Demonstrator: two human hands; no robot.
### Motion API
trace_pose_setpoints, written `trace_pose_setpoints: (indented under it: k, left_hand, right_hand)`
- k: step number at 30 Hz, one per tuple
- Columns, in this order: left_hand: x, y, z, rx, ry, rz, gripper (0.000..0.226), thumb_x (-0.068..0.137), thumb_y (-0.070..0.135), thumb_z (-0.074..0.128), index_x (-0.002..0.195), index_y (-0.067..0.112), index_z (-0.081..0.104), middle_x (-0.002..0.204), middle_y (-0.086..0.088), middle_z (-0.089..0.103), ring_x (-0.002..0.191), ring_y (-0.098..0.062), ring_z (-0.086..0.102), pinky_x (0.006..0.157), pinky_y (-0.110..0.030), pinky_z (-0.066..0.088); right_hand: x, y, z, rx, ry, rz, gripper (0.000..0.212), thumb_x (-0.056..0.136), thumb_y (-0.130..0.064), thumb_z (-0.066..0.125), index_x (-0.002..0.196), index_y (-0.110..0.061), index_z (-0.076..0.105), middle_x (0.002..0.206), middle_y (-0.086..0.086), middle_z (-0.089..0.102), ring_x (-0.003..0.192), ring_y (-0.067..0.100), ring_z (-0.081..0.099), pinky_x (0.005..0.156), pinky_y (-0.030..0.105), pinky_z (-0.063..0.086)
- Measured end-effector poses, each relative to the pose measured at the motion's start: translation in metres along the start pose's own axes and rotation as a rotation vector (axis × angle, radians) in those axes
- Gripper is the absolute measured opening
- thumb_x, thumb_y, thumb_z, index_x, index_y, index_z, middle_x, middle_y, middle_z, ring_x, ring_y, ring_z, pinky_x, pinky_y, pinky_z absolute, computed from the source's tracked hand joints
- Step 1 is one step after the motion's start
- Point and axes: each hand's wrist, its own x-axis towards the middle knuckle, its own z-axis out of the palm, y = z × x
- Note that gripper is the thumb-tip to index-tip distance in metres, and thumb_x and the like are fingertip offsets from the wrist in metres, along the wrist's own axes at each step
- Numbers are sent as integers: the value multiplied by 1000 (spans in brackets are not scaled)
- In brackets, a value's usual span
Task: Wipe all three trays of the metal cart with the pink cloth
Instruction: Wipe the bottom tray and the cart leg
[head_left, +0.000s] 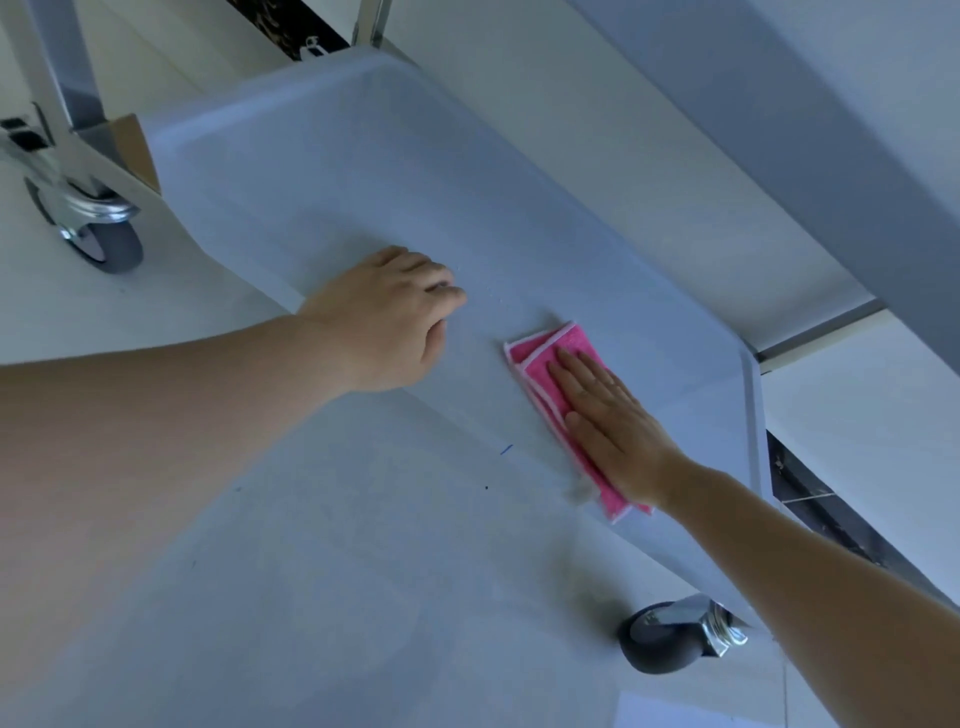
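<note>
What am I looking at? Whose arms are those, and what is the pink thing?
A person is wearing a camera on their head, so you see their own two arms from above, reaching down. They are crouched beside a metal cart on wheels. The right hand presses flat, fingers straight, on a folded pink cloth with a pale edge to wipe the low pale grey tray. The left hand rests on that tray's near edge, fingers curled over it, probably to steady the cart. One grey caster wheel shows top left, another black caster wheel bottom right. The slanted grey slab above is likely the next tray.
</note>
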Motion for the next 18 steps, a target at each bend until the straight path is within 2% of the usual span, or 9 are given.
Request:
trace_pose_setpoints:
  k: [4, 6, 10, 13, 16, 18]
  left_hand:
    - [-1, -1, 1, -31, -25, -20, 43, 82, 22, 34, 112, 8, 62, 117, -11, 61, 107, -31, 54, 100, -39, 37]
    - [-2, -1, 3, -42, -14, -26, 43, 81, 21, 35, 111, 9, 63, 116, -10, 63, 106, -30, 55, 100, -38, 38]
    - [-1, -3, 5, -57, 0, -38, 44, 81, 22, 34, 112, 10, 63, 116, -7, 63, 107, -28, 55, 99, -37, 39]
    - [0, -2, 4, -58, 1, -52, 44, 80, 22, 34, 111, 10, 63, 116, -7, 63, 108, -28, 54, 99, -37, 40]
    - [0, 0, 3, -43, -19, -59, 45, 80, 22, 33, 113, 10, 61, 120, -7, 60, 112, -27, 51, 102, -37, 36]
    - [0, 0, 3, -42, -26, -60, 45, 80, 22, 31, 113, 11, 61, 119, -5, 60, 110, -26, 51, 101, -36, 36]
  right_hand:
    - [22, 31, -4, 14, 58, 140, 51, 96, -39, 21, 142, -29, 4, 151, -11, 0, 144, 11, 0, 117, 29, 1]
    - [31, 47, -3, -6, 96, 188, 49, 100, -31, 27, 144, -24, 8, 149, -11, 1, 143, 11, 3, 116, 27, 1]
    - [53, 84, -2, -20, 127, 291, 47, 101, -18, 29, 146, -12, 15, 156, 5, 8, 145, 19, 5, 119, 36, 6]
    - [72, 111, -6, -5, 103, 472, 48, 102, -22, 25, 147, -10, 16, 157, 6, 8, 145, 18, 2, 118, 34, 3]
    - [87, 133, -11, -160, 21, 480, 50, 101, -18, 28, 147, -4, 14, 157, 12, 5, 145, 26, 1, 118, 39, 6]
    - [97, 141, -16, -144, 31, 512, 50, 101, -19, 28, 147, -5, 15, 157, 12, 7, 145, 26, 3, 118, 40, 8]
